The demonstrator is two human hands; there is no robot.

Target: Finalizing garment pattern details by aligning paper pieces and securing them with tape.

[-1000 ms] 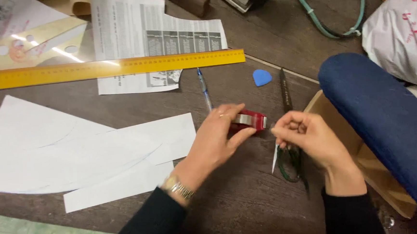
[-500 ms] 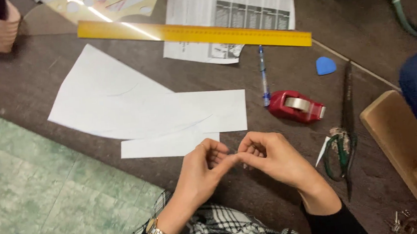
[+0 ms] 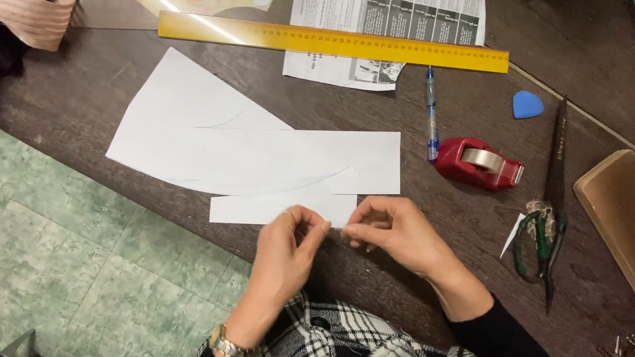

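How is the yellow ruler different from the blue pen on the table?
The ruler is flat, yellow and far longer; the pen is slim, round and blue. The ruler lies slanted across the printed sheet; the pen points toward the person, touching only the table. Both lie untouched, away from both hands.

Your one head camera looks straight down, close above your hands and the brown table (image 3: 107, 96).

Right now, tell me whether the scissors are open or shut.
Shut. The scissors lie flat on the table right of the red tape dispenser, blades together in one dark line, green handles side by side.
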